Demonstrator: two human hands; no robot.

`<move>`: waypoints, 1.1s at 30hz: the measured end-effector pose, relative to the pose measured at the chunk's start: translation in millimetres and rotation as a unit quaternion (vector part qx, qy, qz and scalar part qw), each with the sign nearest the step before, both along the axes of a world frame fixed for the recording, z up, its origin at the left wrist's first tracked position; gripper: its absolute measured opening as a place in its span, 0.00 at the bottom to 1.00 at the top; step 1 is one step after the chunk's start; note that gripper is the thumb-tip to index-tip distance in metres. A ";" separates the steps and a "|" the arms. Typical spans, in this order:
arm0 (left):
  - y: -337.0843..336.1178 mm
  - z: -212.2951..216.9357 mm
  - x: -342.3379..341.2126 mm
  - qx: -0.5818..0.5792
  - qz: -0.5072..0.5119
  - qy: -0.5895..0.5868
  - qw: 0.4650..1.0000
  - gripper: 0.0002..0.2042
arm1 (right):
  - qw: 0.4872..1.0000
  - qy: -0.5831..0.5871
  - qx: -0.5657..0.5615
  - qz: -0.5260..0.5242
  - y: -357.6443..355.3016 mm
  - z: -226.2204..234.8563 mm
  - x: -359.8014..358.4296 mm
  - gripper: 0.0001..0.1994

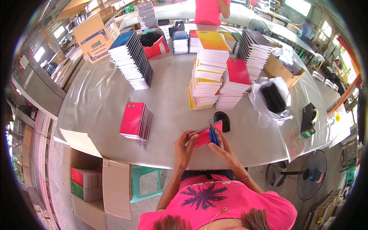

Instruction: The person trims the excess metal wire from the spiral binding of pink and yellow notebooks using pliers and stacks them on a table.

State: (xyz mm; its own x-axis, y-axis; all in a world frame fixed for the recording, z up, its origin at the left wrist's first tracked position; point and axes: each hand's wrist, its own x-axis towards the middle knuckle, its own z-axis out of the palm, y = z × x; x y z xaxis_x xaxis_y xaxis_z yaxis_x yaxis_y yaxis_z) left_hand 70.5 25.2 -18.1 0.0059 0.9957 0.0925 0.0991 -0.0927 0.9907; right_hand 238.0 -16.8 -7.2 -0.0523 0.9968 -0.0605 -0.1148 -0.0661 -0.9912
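Glossy table [172,84], spiral-bound red notebook [200,138].

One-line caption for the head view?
Both hands, left and right, hold a red spiral notebook and blue pliers over a grey table.

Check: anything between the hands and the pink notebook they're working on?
Nothing visible. The left hand already grips the pink notebook at its left end, and the right hand holds blue pliers against it. The black holder sits just behind, apart from both hands.
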 end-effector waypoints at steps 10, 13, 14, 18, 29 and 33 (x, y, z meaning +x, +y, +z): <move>-2.8 -3.9 -4.1 -0.017 -0.014 -0.014 1.000 0.09 | 0.980 -0.181 0.085 -0.012 0.8 6.1 -5.3 0.35; -8.1 17.2 -10.6 0.017 -0.003 0.035 0.999 0.09 | 0.944 -0.284 0.168 -0.012 -9.1 42.1 -11.0 0.33; -6.6 27.9 -10.7 0.027 0.002 0.026 0.999 0.09 | 0.933 -0.307 0.189 -0.010 -9.5 46.7 -10.9 0.33; -8.0 42.5 -16.4 0.079 0.027 0.035 0.996 0.10 | 0.881 -0.401 0.252 -0.010 -17.4 51.8 -13.0 0.32; -16.6 49.2 -18.5 0.128 0.045 0.051 0.989 0.13 | 0.865 -0.432 0.255 0.000 -16.1 50.8 -23.8 0.31; -17.4 48.7 -17.9 0.141 0.054 0.075 0.986 0.15 | 0.863 -0.425 0.272 -0.009 -15.2 47.5 -24.9 0.31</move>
